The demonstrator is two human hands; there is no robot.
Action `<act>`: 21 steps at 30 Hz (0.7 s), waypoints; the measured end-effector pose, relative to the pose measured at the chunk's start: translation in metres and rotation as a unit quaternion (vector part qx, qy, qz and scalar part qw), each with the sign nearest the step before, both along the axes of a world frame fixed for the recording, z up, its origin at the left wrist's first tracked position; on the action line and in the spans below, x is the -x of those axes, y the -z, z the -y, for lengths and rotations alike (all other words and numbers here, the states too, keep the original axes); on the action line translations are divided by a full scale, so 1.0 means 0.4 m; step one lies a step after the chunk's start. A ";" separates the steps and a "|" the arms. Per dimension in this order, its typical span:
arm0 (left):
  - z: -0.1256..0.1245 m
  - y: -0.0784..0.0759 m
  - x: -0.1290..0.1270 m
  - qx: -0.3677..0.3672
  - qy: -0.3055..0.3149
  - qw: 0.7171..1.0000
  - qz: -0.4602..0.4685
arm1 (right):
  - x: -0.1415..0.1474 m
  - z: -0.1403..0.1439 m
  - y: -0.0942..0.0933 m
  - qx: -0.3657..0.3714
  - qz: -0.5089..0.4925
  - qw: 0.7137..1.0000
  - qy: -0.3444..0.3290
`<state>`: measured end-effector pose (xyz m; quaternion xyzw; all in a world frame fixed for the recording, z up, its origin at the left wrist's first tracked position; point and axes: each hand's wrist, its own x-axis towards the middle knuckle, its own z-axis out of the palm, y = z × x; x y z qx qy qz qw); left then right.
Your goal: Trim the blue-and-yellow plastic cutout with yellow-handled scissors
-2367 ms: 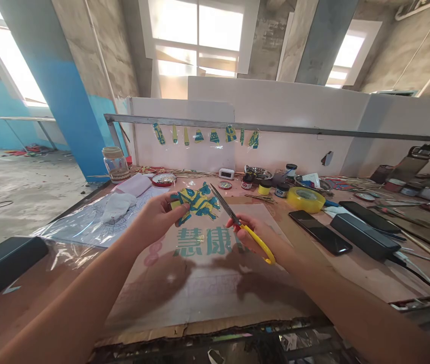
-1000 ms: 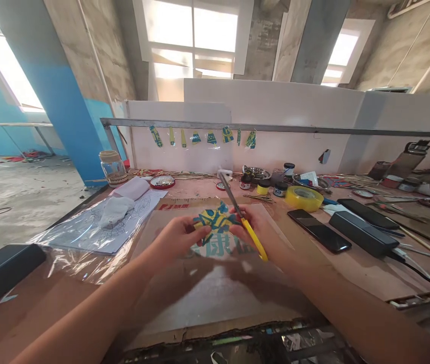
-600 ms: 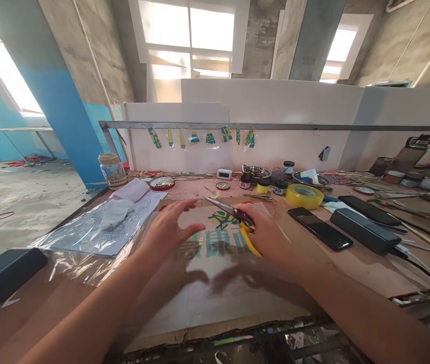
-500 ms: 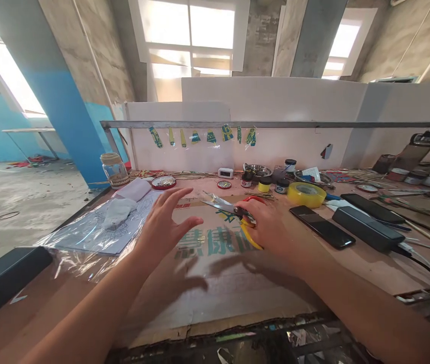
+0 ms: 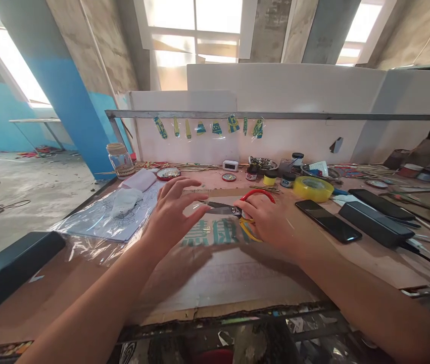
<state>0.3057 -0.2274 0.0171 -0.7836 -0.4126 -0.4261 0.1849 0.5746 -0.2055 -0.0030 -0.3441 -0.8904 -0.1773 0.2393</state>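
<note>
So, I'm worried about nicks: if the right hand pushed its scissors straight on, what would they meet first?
Probably the left hand: the scissors in the right hand point toward it. Depth is unclear, so they might pass above or below it.

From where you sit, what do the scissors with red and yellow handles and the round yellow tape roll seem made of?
Scissors: grey metal blades, by their sheen; handles probably smooth plastic, evenly coloured. Tape roll: likely glossy plastic film, looking translucent.
</note>
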 end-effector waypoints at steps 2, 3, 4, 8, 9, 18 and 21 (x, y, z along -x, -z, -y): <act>-0.005 0.003 0.001 0.010 -0.006 1.000 -0.001 | 0.000 -0.016 0.019 0.003 -0.010 1.000 -0.010; -0.006 0.004 0.002 0.015 -0.005 1.000 0.002 | 0.000 -0.020 0.024 0.006 -0.008 1.000 -0.012; -0.007 0.005 0.002 0.020 -0.003 1.000 0.009 | 0.000 -0.022 0.025 0.009 -0.002 1.000 -0.011; -0.003 0.010 -0.008 0.054 0.004 0.995 0.079 | 0.004 0.002 -0.009 0.007 0.023 1.000 0.001; -0.001 0.012 -0.013 0.064 0.003 0.992 0.105 | 0.005 0.014 -0.023 0.009 0.032 0.999 0.010; -0.025 -0.021 0.035 0.189 -0.013 0.901 0.391 | -0.007 0.042 -0.071 0.020 0.047 0.998 0.042; -0.045 -0.011 0.056 0.179 -0.020 0.949 0.260 | -0.019 0.004 -0.046 0.061 -0.060 0.995 0.047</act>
